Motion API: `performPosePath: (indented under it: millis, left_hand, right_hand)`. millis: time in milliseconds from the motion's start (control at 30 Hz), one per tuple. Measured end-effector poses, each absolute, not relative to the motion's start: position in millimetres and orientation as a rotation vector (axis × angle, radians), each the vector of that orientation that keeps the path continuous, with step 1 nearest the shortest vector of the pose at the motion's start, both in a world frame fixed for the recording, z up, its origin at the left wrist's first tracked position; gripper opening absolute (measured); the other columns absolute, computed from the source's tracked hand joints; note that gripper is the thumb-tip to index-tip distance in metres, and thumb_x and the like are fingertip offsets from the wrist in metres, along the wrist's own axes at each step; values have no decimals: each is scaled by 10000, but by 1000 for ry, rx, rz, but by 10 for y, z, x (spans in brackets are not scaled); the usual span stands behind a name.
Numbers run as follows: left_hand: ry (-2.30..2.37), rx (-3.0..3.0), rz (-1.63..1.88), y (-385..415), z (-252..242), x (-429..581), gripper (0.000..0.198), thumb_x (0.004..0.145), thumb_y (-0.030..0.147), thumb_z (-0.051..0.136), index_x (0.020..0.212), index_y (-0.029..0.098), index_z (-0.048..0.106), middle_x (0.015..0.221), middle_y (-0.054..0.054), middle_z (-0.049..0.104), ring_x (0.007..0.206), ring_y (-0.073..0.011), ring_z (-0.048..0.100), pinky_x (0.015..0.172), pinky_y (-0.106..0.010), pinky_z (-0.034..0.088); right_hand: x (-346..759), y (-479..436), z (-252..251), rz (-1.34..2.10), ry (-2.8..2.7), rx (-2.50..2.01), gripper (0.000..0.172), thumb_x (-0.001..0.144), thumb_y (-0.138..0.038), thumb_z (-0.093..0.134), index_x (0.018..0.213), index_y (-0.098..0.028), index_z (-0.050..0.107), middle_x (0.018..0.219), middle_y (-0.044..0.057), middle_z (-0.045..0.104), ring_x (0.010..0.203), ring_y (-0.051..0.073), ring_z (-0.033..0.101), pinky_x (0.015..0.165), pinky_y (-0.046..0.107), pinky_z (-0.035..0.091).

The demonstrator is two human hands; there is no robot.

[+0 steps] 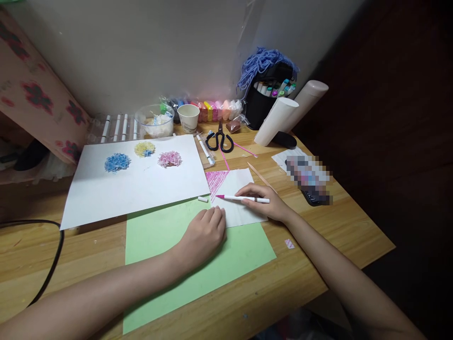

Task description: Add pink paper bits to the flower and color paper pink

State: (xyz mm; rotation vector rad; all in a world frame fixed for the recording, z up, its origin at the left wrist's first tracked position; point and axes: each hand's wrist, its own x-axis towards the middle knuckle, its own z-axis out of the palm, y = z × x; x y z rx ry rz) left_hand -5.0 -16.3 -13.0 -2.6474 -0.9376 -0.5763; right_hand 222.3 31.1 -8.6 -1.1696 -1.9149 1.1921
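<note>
My right hand (264, 200) grips a white marker (244, 198) with a pink tip, the tip resting on a small white paper (240, 210) by a triangle shaded pink (215, 181). My left hand (205, 233) lies curled with its fingertips pressing the lower left edge of that paper, over a green sheet (170, 264). A white marker cap (203, 199) lies just left of the small paper.
A large white sheet (134, 189) carries blue, yellow and pink fluffy tufts. Behind it are a plastic bowl (155, 121), a paper cup (188, 117), clay packs, black scissors (219, 140), a marker case (264, 101), two rolled tubes (279, 120) and a wooden stick (260, 174). A black cable (53, 255) runs at left.
</note>
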Motion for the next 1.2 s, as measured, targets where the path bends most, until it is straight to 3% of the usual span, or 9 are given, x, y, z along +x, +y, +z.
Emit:
performPosePath:
  millis: [167, 533, 800, 1200]
  left_hand:
    - [-942, -2632, -548, -166, -129, -49, 193, 862, 121, 449, 962, 57, 601, 833, -115, 640, 695, -206, 589, 625, -324, 475]
    - [-939, -2629, -546, -174, -147, -52, 245, 866, 131, 466, 1032, 9, 599, 900, -144, 659, 738, -216, 607, 646, -326, 491]
    - [-942, -2619, -560, -169, -127, -49, 227, 865, 125, 462, 1003, 19, 607, 889, -138, 657, 742, -207, 607, 659, -318, 492]
    - [-938, -2634, -553, -170, -144, -52, 238, 863, 131, 472, 1016, 8, 607, 870, -133, 660, 726, -212, 603, 639, -325, 489]
  right_hand:
    - [2161, 277, -44, 1217, -2002, -1137, 200, 842, -304, 607, 1006, -220, 683, 994, 58, 678, 907, 188, 642, 780, 286, 507]
    - [2314, 371, -76, 1001, -1892, -1268, 202, 838, -326, 614, 986, -204, 677, 993, 64, 683, 917, 207, 632, 781, 311, 486]
    - [2266, 324, -57, 1121, -2019, -1175, 190, 836, -301, 612, 991, -216, 684, 980, 58, 685, 882, 192, 636, 738, 286, 497]
    - [2381, 406, -102, 1025, -1832, -1274, 204, 830, -333, 627, 991, -215, 670, 1013, 54, 678, 935, 206, 630, 791, 307, 495]
